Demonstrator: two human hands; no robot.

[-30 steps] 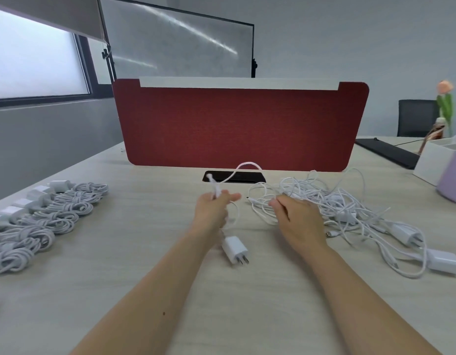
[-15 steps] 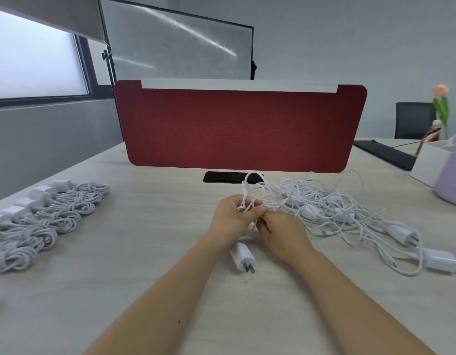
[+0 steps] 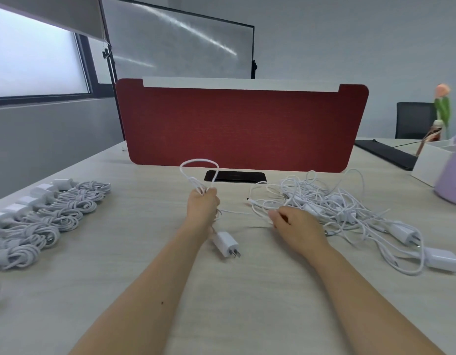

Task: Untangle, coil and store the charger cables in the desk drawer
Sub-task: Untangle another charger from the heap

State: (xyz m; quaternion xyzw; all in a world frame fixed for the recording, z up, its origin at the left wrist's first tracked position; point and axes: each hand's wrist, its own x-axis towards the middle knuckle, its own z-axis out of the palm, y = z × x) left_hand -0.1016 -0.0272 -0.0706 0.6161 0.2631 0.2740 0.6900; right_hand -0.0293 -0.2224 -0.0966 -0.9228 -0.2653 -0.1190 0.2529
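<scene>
R hand [image 3: 296,228] away — cable [image 3: 200,159] loops above L grip [image 3: 202,204].

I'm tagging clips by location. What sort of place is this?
Probably an office: a long desk with a red fabric divider screen, a cable slot in its top, and a black office chair at the far right.

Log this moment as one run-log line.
phase: coiling | left hand: holds cable loops, charger plug below | right hand: pinches strand beside tangled pile | coiled bundles: desk left side
</scene>
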